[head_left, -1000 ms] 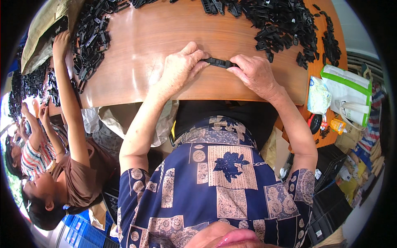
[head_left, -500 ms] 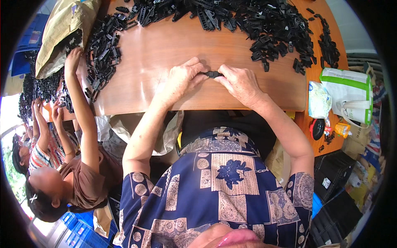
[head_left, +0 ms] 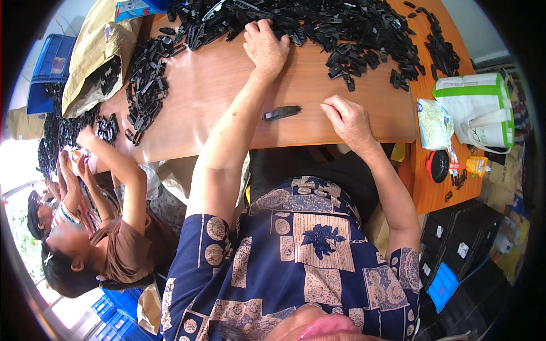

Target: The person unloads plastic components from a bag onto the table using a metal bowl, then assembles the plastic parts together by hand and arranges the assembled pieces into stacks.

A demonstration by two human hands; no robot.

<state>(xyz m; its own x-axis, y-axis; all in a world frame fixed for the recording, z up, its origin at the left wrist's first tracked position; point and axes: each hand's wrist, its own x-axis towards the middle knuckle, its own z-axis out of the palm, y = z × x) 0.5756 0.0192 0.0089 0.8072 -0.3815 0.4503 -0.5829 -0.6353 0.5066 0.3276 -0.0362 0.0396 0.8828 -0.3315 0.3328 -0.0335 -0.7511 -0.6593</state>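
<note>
My left hand (head_left: 266, 46) reaches to the near edge of a wide heap of small black plastic parts (head_left: 318, 23). Its bent fingers touch the parts, with the thumb apart; no piece shows in its grasp. Over the near right of the wooden table (head_left: 210, 74), my right hand (head_left: 350, 122) is loosely closed, nothing visible in it. Between my forearms lies one long black plastic buckle-like piece (head_left: 281, 112), untouched by either hand.
At left, an open paper sack (head_left: 102, 62) holds black parts, and another person's arm (head_left: 116, 156) reaches along that side. A white-and-green bag (head_left: 475, 108), a light packet (head_left: 435, 125) and a round black dish (head_left: 437, 166) are at right. Dark crates (head_left: 460, 238) stand below them.
My hands have parted. The black piece that was between them now lies on the table. My left hand has moved forward to the heap; my right has shifted right and slightly nearer.
</note>
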